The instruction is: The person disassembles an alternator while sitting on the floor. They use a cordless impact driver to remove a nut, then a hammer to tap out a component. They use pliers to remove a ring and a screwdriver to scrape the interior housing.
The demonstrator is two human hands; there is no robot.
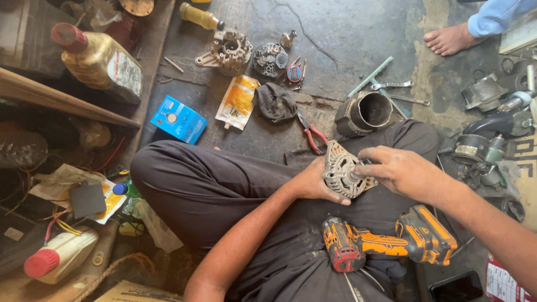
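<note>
Left hand (313,182) cups ribbed grey metal alternator housing (341,169) from nine o'clock | right hand (398,170) fingers pinch its hub | orange-black cordless driver (386,240) at six o'clock, on lap

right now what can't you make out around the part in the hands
- Head view: the centre of the alternator housing is hidden by the right hand.
- Its far side is covered by the left hand.
- The power driver has its tip buried in the lap cloth.
- The phone is cut off by the bottom edge.
</note>
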